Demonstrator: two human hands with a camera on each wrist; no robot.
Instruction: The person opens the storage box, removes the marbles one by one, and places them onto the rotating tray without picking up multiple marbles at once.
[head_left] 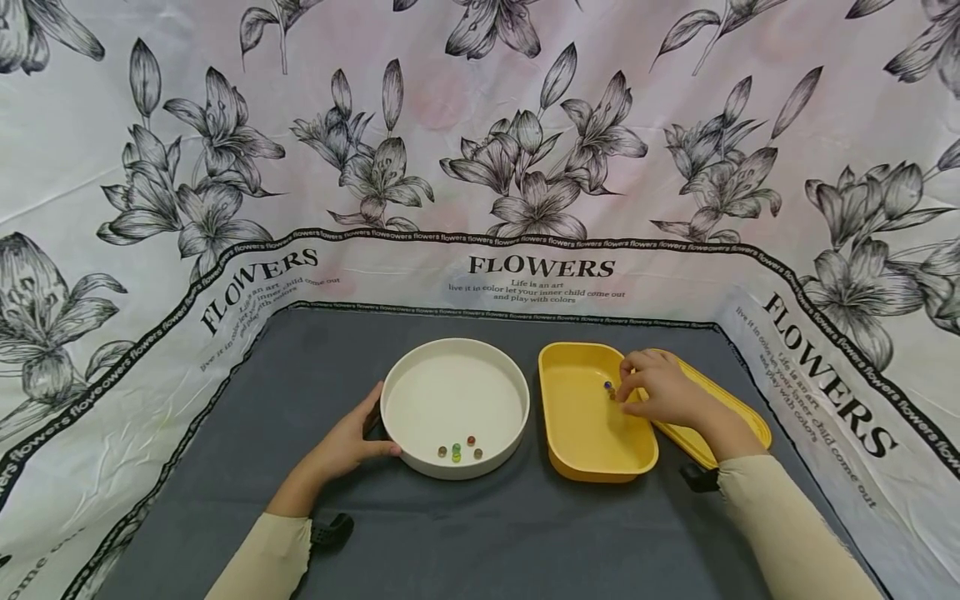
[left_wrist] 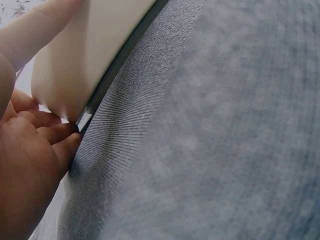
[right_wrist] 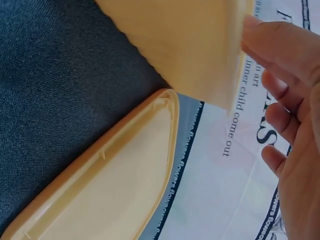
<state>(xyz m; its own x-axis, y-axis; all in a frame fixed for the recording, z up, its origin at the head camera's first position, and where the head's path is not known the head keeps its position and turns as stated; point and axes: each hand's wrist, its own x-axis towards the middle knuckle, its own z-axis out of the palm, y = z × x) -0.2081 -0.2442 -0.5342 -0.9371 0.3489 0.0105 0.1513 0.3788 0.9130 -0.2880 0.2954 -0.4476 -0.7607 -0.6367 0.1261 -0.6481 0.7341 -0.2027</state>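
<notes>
A round white dish (head_left: 453, 387) stands on the cloth, with several small glass marbles (head_left: 471, 440) near its front wall inside. My left hand (head_left: 351, 439) grips the dish's left side, thumb towards the front; in the left wrist view its fingers (left_wrist: 46, 127) curl at the bottom edge. To the right is a yellow rectangular box (head_left: 581, 421) with a few marbles (head_left: 608, 386) in it, one of them blue. My right hand (head_left: 663, 390) reaches over the box's right rim, loosely bent fingers close to those marbles. In the right wrist view the box wall hides its foremost fingertips.
A yellow lid (head_left: 738, 408) lies on the right beside the box, partly under my right forearm. Dark grey cloth (head_left: 465, 542) covers the surface. Behind and at the sides rises a white sheet (head_left: 420, 287) printed with flowers and lettering.
</notes>
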